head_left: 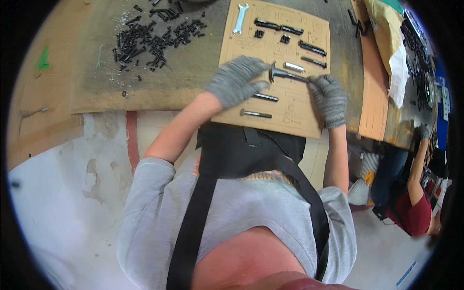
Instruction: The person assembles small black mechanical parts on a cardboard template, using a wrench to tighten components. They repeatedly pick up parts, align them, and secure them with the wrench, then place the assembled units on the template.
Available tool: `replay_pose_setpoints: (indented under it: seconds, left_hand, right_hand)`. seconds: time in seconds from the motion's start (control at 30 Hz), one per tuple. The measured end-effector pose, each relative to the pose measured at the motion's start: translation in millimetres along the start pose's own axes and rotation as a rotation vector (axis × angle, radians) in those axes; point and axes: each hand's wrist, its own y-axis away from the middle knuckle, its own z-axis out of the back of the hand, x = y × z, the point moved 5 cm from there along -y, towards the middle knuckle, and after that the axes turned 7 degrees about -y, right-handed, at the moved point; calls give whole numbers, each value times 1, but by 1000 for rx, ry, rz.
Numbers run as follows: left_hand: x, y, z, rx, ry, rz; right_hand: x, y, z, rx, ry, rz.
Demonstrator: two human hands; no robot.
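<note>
My right hand (330,100), in a grey knit glove, pinches the shaft end of a black T-shaped tool (290,75) with a curved crosspiece. Near that crosspiece is my left hand (237,81), gloved alike and slightly blurred, its thumb and fingers apart. Both hands are over a brown cardboard sheet (302,123) printed with outlines. A silver cylinder (294,67) lies just beyond the tool. Closer to me on the sheet are a dark rod (266,97), partly behind my left hand, and a long bolt (256,114).
Farther up the sheet lie an open-ended wrench (240,19), black rods (278,26) and small black parts (285,39). Many loose black bolts (145,43) are heaped on the worktable (159,94) at left. A co-worker's arm (418,162) shows at far right.
</note>
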Motion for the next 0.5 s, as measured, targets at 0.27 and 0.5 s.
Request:
replay_pose_setpoints:
  seconds: [0.27,0.5]
  left_hand:
    - [112,-64,74,-140,121,441]
    - [249,-178,85,281,-435,473]
  right_hand:
    - [-44,12,14,-325,-400,-153]
    - [-102,21,2,-516,-370,-360]
